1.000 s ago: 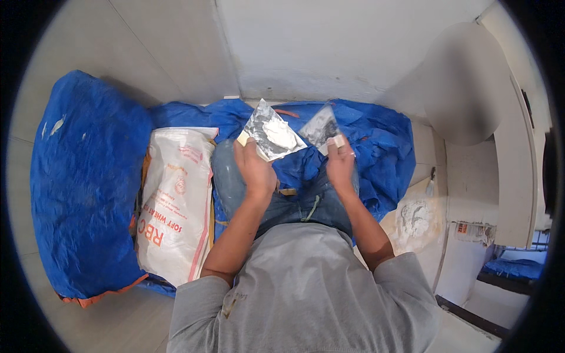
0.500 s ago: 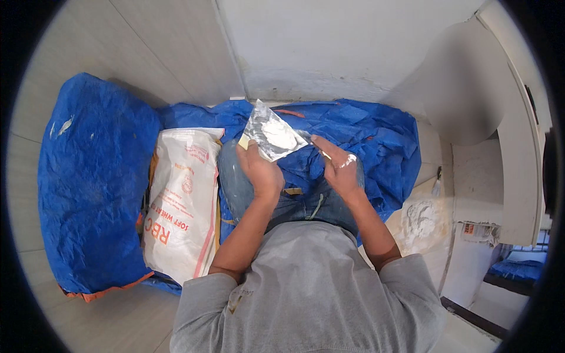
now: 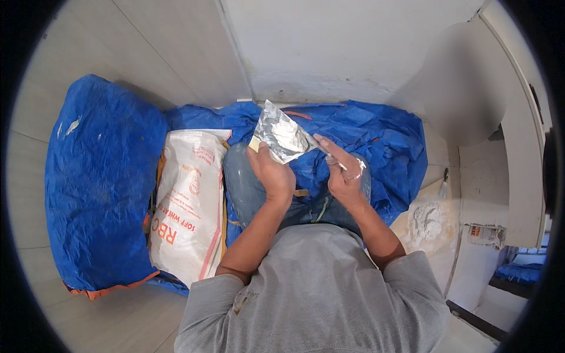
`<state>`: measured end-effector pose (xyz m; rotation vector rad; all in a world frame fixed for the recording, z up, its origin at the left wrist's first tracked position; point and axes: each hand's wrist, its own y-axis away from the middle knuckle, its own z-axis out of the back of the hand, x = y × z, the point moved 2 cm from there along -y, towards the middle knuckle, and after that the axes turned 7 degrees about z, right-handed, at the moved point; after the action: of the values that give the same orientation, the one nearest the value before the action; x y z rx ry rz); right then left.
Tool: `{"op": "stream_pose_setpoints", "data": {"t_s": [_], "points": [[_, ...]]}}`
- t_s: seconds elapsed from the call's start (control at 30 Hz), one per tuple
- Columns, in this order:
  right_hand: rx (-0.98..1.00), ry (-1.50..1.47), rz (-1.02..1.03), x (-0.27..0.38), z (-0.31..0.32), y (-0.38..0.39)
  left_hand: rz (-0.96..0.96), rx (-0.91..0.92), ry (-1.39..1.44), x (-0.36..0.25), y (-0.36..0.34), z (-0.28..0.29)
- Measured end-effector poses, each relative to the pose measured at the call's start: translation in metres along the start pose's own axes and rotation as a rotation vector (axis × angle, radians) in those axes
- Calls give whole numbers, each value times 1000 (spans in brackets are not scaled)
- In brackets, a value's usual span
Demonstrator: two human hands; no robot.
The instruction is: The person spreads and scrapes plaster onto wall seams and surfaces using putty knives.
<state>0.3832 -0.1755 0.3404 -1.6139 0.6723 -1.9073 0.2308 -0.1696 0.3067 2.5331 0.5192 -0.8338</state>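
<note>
- Across the floor under the seated person, a blue tarpaulin is spread, rumpled, from the far left round to the right; it lies as it did a second ago, only the view has shifted a little.
- Beside the person's left knee, a white woven sack with red print lies flat on the tarpaulin, untouched and well apart from both hands, in the same spot as before.
- Over the lap, the silver foil pouch is the thing that has moved: a second ago it was held further out with the hands spread, and now it is drawn in closer and tilted, one corner pointing up and away.
- At its lower left edge the left hand is closed on the pouch, thumb over the front, fingers behind.
- To the right, the right hand has come in toward the left hand. It now pinches a small clear wrapper, which a second ago it held up and away from the pouch; its forefinger stretches out to the pouch's right corner, touching or nearly so.
- My judgement: both hands have closed in on the pouch to work at it.
</note>
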Motion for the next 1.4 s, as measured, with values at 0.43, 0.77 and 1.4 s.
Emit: {"op": "stream_pose_setpoints", "data": {"t_s": [0.43,0.77,1.4], "points": [[-133,-978,-669,-78,38,-38,738,490,-207,-11,7,-7],[111,-556,-852,-98,86,14,641,411,-175,-39,-29,-3],[880,655,556,53,56,-68,782,576,-554,-37,-47,-6]]}}
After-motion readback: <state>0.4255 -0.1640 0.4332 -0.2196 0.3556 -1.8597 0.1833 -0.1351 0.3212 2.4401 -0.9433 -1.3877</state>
